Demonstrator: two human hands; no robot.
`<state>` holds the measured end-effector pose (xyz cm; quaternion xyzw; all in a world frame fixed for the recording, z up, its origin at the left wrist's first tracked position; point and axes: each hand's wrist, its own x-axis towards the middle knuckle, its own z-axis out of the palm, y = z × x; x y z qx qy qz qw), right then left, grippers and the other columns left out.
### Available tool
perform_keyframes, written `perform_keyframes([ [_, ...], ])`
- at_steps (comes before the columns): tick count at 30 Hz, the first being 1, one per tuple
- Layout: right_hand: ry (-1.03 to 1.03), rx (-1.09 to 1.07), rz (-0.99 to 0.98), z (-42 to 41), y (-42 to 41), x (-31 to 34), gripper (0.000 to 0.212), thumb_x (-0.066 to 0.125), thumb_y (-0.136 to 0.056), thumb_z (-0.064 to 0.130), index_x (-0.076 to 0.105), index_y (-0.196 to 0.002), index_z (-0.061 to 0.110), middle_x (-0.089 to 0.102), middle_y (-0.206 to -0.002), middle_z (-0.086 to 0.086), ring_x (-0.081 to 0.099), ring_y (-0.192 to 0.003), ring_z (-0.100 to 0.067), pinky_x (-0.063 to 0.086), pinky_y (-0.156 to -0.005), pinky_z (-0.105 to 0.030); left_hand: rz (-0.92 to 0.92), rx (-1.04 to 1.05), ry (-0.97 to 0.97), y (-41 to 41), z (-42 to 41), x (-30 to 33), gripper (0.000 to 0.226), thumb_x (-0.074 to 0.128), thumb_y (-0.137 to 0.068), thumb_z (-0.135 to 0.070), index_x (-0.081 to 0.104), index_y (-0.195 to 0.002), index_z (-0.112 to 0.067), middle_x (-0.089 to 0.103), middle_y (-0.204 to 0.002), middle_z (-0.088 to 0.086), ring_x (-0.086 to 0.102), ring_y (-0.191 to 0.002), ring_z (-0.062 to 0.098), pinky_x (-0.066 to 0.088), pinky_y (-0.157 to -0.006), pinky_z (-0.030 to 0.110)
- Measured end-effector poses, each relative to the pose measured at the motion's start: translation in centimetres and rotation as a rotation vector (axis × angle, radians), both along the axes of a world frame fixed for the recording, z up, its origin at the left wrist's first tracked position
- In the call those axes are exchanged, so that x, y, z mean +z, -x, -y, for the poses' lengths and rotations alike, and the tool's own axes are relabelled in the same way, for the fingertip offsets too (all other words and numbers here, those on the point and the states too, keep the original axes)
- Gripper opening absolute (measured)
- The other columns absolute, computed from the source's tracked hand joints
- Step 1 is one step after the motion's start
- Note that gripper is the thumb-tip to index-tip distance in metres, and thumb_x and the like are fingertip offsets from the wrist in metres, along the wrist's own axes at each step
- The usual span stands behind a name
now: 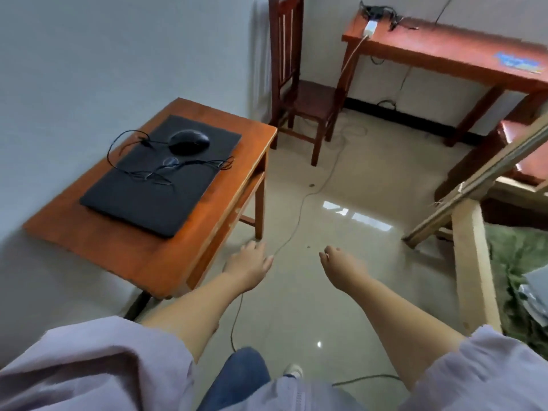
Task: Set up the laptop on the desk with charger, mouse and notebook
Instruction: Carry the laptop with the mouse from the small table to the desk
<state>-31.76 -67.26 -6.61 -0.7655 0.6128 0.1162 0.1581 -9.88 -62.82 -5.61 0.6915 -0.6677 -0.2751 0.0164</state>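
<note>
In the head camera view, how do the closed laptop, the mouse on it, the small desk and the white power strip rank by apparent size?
Largest to smallest as they look:
1. small desk
2. closed laptop
3. mouse
4. white power strip, though it lies much farther from the camera, so its real size against the mouse is unsure.

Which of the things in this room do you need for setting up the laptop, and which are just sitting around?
For the job:
closed laptop on the small table
mouse lying on top of it
thin black cable across the lid
long desk
white power strip on that desk

Just lying about:
wooden chair
pale timber frame
cord on the floor

No notebook shows.
</note>
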Motion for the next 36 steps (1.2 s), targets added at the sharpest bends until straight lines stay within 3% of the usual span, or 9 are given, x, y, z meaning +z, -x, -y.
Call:
perform_keyframes([
  [8,0.070,0.365,-0.002,16.5,-10.7,1.8,0.026,0.033,-0.097,0.017,0.049,-0.116,0.012,0.055,-0.112,-0.006,0.056,-0.095,-0.027,0.050,-0.067,-0.036,0.036,0.346,0.108,-8.5,9.4,0.6,0.044,0.029,-0.098,-0.040,0.039,-0.134,-0.018,0.049,-0.132,0.007,0.049,-0.119,0.027,0.044,-0.091,0.042],
  [13,0.081,0.490,0.048,24.0,-19.5,3.4,0.016,0.034,-0.095,0.015,0.049,-0.099,0.011,0.052,-0.098,-0.008,0.051,-0.084,-0.026,0.051,-0.064,-0.040,0.077,0.532,0.167,-15.9,13.0,1.4,0.040,0.030,-0.098,-0.038,0.042,-0.132,-0.021,0.051,-0.128,0.003,0.050,-0.114,0.024,0.045,-0.082,0.039],
  [18,0.115,0.519,0.184,29.3,-26.0,4.3,0.021,0.030,-0.096,0.017,0.047,-0.086,0.013,0.048,-0.084,-0.004,0.053,-0.081,-0.027,0.051,-0.060,-0.039,0.115,0.753,0.237,-21.6,12.9,2.0,0.035,0.032,-0.098,-0.034,0.049,-0.125,-0.021,0.056,-0.115,-0.003,0.056,-0.100,0.018,0.047,-0.075,0.035],
  [20,0.106,0.484,0.251,31.4,-28.7,4.0,0.027,0.026,-0.097,0.026,0.050,-0.096,0.014,0.051,-0.092,-0.006,0.053,-0.084,-0.027,0.045,-0.058,-0.035,0.130,0.860,0.290,-23.1,12.1,1.7,0.032,0.036,-0.098,-0.030,0.053,-0.122,-0.020,0.056,-0.109,-0.003,0.057,-0.095,0.017,0.048,-0.071,0.033],
  [24,0.069,0.524,0.264,35.1,-33.8,2.7,0.039,0.026,-0.097,0.033,0.046,-0.124,0.012,0.049,-0.121,-0.013,0.046,-0.110,-0.032,0.043,-0.078,-0.040,0.245,1.112,0.391,-24.6,10.1,1.2,0.026,0.047,-0.093,-0.019,0.056,-0.117,-0.013,0.056,-0.114,0.004,0.054,-0.108,0.022,0.052,-0.070,0.038],
  [26,0.065,0.570,0.226,36.4,-35.9,2.0,0.040,0.028,-0.097,0.032,0.044,-0.126,0.010,0.046,-0.125,-0.016,0.042,-0.115,-0.035,0.042,-0.085,-0.043,0.279,1.289,0.355,-24.7,9.2,0.7,0.030,0.050,-0.092,-0.018,0.053,-0.120,-0.009,0.055,-0.119,0.011,0.051,-0.112,0.028,0.051,-0.076,0.042],
  [29,0.033,0.591,0.233,38.2,-38.5,1.0,0.037,0.030,-0.097,0.031,0.044,-0.121,0.007,0.046,-0.123,-0.019,0.044,-0.112,-0.038,0.041,-0.084,-0.045,0.215,1.600,0.201,-24.1,8.3,-0.6,0.037,0.046,-0.095,-0.024,0.047,-0.129,-0.009,0.050,-0.129,0.014,0.046,-0.120,0.031,0.046,-0.089,0.046],
  [31,-0.052,0.579,0.273,39.1,-39.7,0.3,0.037,0.031,-0.096,0.031,0.040,-0.122,0.006,0.047,-0.123,-0.021,0.046,-0.111,-0.041,0.039,-0.081,-0.044,0.156,1.732,0.141,-23.2,8.6,-1.5,0.041,0.044,-0.096,-0.027,0.042,-0.133,-0.012,0.050,-0.128,0.016,0.046,-0.120,0.034,0.045,-0.090,0.047],
  [36,-0.114,0.503,0.295,40.3,-40.4,-1.2,0.045,0.027,-0.096,0.033,0.042,-0.125,0.003,0.047,-0.128,-0.022,0.045,-0.115,-0.041,0.038,-0.090,-0.046,0.146,1.968,0.110,-22.3,11.1,-2.1,0.046,0.042,-0.096,-0.028,0.034,-0.139,-0.016,0.050,-0.124,0.019,0.045,-0.119,0.036,0.045,-0.087,0.047],
])
